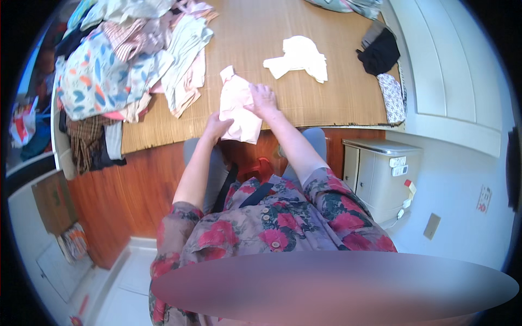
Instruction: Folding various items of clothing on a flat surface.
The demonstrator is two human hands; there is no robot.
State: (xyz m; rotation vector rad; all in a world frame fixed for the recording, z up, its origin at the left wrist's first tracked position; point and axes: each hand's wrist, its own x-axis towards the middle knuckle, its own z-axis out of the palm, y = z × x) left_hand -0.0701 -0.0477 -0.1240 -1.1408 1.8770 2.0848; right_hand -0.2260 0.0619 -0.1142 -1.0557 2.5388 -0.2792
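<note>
A pale pink garment (238,108) lies partly folded at the front edge of the cardboard-covered surface (346,93), its lower end over the edge. My left hand (217,127) is at its lower left side, with the thumb on the cloth and the fingers partly hidden. On its right side rests my right hand (263,100), palm down with the fingers spread. Beyond my right hand a small white garment (301,59) lies spread on the cardboard.
A large heap of clothes (98,77) covers the left side. Black cloth (381,51) and a small-patterned cloth (391,98) lie along the right edge. More fabric (350,6) lies at the far edge. A small cabinet (377,175) stands below right, near a red stool (261,167).
</note>
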